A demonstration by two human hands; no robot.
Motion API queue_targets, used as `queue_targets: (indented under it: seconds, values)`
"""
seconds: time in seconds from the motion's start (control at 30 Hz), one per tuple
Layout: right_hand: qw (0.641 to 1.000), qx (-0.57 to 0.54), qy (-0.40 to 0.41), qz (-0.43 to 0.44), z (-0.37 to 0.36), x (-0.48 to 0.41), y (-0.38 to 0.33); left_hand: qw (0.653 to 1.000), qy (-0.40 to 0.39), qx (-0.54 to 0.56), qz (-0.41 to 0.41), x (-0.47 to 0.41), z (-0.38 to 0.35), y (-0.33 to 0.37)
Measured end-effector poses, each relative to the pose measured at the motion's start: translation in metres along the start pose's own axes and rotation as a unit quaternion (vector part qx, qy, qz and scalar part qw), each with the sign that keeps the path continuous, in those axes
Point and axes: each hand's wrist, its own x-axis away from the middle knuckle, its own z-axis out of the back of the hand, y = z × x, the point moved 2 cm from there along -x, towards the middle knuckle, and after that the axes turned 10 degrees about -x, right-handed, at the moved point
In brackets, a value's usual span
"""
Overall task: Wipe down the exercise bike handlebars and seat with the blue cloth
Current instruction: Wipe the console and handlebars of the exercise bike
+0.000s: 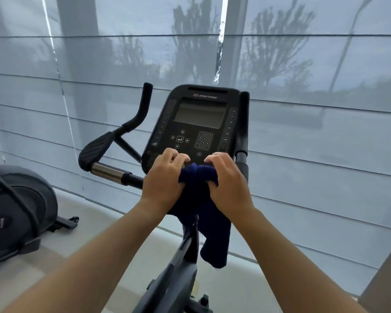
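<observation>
Both arms reach forward, wrists level, just below the bike's console (pixel 199 123). The left hand (pixel 165 179) and right hand (pixel 228 181) sit side by side with fingers curled, gripping the bunched blue cloth (pixel 199 177), whose tail hangs beside the frame. The left handlebar (pixel 113 154) stands apart, untouched.

Lettering on the console (pixel 200 114) of the exercise bike (pixel 110 172)
I read "STAR TRAC" beside a red logo along its top edge. Down the right side run 24, 27, 30, 33, 36, 40; down the left, 12, 15, 18, 21, with fainter marks above. The keypad (pixel 204 140) shows digits too small for me to read surely.
</observation>
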Motion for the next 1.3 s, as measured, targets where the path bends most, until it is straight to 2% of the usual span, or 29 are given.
queue_targets:
  seconds: [0.07,0.17,0.2,0.3,0.4,0.57,0.67,0.8,1.0,1.13,1.3]
  values:
    - [0.999,0.032,0.009,0.034,0.01,0.0,0.007,1.0,-0.019,0.012,-0.015,0.005,-0.006,0.014]
    - [0.996,0.067,-0.025,0.053,0.006,0.018,0.023,0.981,-0.185,0.055,-0.012,0.027,-0.035,0.029]
    - [0.997,0.05,-0.031,0.046,0.002,0.025,0.028,0.977,-0.207,0.048,-0.009,0.035,-0.043,0.031]
    - [0.999,-0.009,-0.034,-0.007,-0.007,0.033,0.039,0.981,-0.19,0.036,-0.007,0.038,-0.049,0.029]
    - [0.997,-0.026,-0.057,-0.045,-0.008,0.029,0.042,0.972,-0.218,0.09,0.022,0.026,-0.044,0.028]
    - [0.988,-0.024,-0.145,-0.054,-0.008,0.034,0.034,0.955,-0.291,0.028,0.044,0.01,-0.047,0.026]
    - [0.985,-0.01,-0.158,-0.064,-0.009,0.034,0.032,0.947,-0.318,-0.001,0.044,0.006,-0.051,0.022]
    - [0.985,-0.011,-0.148,-0.085,-0.01,0.033,0.028,0.951,-0.306,-0.015,0.047,0.005,-0.054,0.023]
    - [0.985,-0.019,-0.14,-0.095,-0.004,0.04,0.027,0.977,-0.209,-0.018,0.046,0.014,-0.06,0.033]
    - [0.985,-0.025,-0.135,-0.107,-0.006,0.04,0.029,0.981,-0.181,-0.076,-0.003,0.022,-0.064,0.032]
    - [0.987,-0.043,-0.1,-0.122,-0.01,0.04,0.028,0.989,-0.139,0.04,0.006,0.038,-0.051,0.03]
